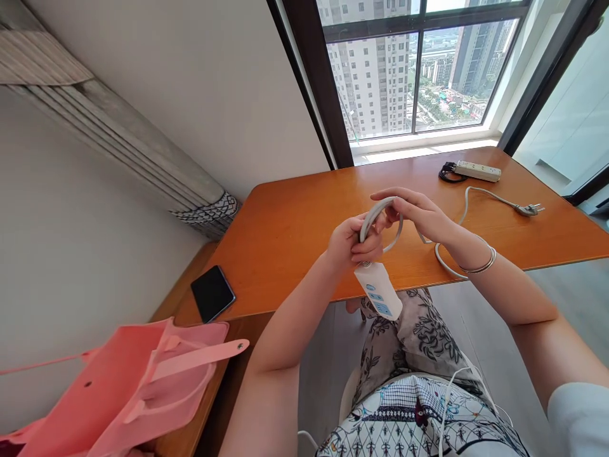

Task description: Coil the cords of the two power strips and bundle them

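Two hands were seen, both bare. One coil of grey cable (375, 217) was held up over the near part of the tabletop (295, 222). The left hand (354, 240) was closed around the coil; its grip was gripping cable. The coil's upper loop was touched by the fingers of the right hand (421, 212); whether that grip was closed could not be told. Two bands were worn on the right wrist.

Two power strips were counted. One white power strip (378, 292), marked with blue labels, was suspended below the left hand, past the near edge, above the lap. The second, a cream power strip (478, 171), was found by the far right corner, one black cord (450, 172) bunched at its left end. One grey plug (528, 209) was noted toward the right edge, its cable led behind the right forearm.

One dark-screened device (212, 294) was placed near the near left corner; one pink bag (128, 374) was set just beside that corner.
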The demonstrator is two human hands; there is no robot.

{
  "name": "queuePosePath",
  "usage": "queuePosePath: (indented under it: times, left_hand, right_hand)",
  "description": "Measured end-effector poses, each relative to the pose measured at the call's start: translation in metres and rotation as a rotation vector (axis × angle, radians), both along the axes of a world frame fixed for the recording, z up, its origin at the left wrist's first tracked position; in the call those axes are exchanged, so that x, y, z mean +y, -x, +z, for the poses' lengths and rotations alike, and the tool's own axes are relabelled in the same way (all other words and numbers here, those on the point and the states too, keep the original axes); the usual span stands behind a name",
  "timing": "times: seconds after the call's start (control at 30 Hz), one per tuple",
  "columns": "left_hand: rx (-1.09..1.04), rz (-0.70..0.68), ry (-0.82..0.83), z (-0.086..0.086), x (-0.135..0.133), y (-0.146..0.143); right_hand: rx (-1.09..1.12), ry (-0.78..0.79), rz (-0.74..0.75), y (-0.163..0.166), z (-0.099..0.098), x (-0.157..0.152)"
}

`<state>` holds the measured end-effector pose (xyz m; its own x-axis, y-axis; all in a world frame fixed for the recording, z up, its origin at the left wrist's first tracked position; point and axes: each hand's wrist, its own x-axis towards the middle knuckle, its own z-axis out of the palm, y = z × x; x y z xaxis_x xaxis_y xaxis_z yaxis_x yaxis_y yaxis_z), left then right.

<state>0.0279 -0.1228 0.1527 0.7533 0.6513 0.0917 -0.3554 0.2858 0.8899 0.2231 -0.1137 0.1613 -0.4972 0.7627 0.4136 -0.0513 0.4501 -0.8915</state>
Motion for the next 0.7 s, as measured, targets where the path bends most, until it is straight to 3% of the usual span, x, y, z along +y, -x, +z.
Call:
queuePosePath:
  times: [0.2, 0.37, 0.7]
  left_hand:
    - [0.011, 0.146, 0.22, 0.002, 0.0, 0.0]
    - [-0.023, 0.171, 0.26, 0.003, -0.002, -0.002]
    - [-0.037, 0.092, 0.248, 0.002, -0.015, 0.003]
  right_hand:
    - [0.169, 0.222, -0.01, 0.001, -0.011, 0.007]
    - [0.227, 0.31, -0.021, 0.002, -0.017, 0.006]
    - [0.185, 0.202, -0.035, 0.002, -0.012, -0.001]
